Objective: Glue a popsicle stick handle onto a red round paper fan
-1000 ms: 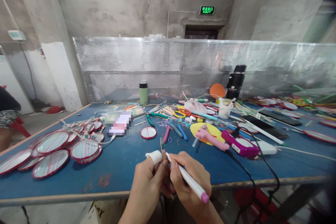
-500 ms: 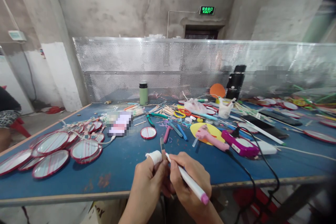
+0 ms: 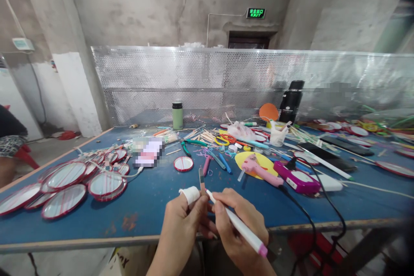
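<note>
My left hand (image 3: 184,226) is closed at the table's near edge, pinching a thin flat stick (image 3: 202,180) that points upward; a white wrap (image 3: 190,194) covers its raised fingertip. Right beside it, my right hand (image 3: 239,228) grips a white pen with a pink end (image 3: 241,228), its tip touching the stick near my left fingers. The two hands touch each other above the blue table (image 3: 155,207).
Several red-rimmed round mirrors (image 3: 64,181) lie at the left. A pink glue gun (image 3: 258,170) on a yellow disc, a magenta device (image 3: 296,179) with a black cable, pens, pliers, a green flask (image 3: 177,115) and a perforated metal screen (image 3: 226,82) stand beyond. A person sits far left.
My right hand and the pen have shifted slightly right and down; the left hand with the stick stays nearly in place.
</note>
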A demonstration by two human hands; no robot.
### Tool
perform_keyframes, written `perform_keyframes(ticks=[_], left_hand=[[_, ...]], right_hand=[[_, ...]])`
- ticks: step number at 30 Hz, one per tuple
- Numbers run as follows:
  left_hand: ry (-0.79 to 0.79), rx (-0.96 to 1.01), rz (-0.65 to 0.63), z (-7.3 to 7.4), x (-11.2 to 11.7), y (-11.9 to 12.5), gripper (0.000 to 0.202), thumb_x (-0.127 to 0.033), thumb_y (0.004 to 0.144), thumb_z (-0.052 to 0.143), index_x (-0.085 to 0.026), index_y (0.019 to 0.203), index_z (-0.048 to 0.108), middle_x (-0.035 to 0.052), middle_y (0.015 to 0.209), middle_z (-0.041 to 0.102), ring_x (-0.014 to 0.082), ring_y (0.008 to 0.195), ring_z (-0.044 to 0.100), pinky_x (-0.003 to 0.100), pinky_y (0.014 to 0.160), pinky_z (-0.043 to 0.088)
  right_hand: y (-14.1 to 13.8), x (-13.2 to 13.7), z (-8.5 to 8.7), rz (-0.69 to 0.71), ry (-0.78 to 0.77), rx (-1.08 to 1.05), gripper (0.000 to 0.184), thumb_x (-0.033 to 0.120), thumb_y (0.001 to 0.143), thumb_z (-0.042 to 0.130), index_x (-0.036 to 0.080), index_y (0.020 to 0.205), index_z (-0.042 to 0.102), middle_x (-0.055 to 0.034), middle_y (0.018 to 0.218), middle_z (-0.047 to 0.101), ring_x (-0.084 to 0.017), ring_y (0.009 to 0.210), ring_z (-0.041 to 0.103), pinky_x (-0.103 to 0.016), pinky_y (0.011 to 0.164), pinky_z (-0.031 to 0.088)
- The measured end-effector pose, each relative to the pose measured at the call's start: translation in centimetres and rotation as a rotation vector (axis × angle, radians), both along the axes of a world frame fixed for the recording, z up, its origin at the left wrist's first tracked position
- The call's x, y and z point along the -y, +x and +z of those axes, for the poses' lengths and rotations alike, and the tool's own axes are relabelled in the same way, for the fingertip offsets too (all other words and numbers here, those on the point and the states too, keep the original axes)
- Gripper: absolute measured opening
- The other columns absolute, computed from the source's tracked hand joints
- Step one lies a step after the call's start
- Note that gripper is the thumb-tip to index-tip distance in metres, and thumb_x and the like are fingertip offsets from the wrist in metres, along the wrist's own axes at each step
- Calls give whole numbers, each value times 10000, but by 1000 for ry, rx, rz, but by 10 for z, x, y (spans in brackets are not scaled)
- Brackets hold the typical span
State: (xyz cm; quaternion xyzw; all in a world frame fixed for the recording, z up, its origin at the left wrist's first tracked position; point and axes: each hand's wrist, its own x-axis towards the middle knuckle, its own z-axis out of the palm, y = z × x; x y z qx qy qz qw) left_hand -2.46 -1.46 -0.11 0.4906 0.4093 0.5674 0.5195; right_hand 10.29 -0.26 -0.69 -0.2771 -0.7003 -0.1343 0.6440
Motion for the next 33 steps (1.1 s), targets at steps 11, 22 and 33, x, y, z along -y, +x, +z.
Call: perform_keyframes(ticks=[11,22,33], left_hand=[[48,-87,71,1,1,-2,443,-574,753,710,-143,677,646,-17,510,582,96,426,494,189,421,474],[41,-92,65,0,1,-2,424,-556,749,724,-153,673,619,-27,522,577,119,446,555,189,425,468],[41,-93,32,-1,0,-2,443,-585,768,695,-152,702,627,-15,515,598,124,428,555,203,437,481]], right_hand=[[-4,-1,6,127,-25,12,168,47,854,588,165,948,663,-21,709,701,-123,615,671,-222,614,539],[-6,-3,4,162,-38,29,184,44,866,570,171,955,670,-15,698,688,-121,590,649,-227,580,531],[-5,-2,2,80,-40,8,153,77,869,579,182,937,668,-11,696,706,-129,595,673,-234,594,543]])
